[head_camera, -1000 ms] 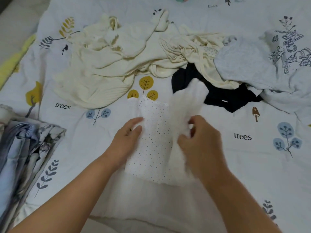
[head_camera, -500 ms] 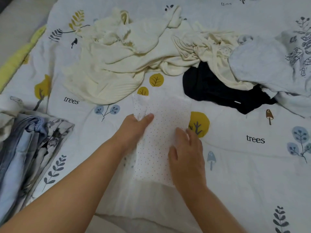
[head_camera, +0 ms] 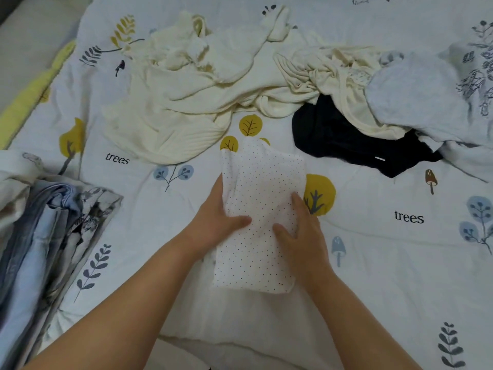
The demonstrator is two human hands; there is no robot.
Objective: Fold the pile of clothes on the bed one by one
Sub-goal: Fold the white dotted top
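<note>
My only view: head camera, facing forward and down, close over bed (head_camera: 373,263), forearms entering from bottom edge.

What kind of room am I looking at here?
Most likely a bedroom at home: a bed sheet printed with trees, loose clothes heaped on it, and a folded stack at the left.
</note>
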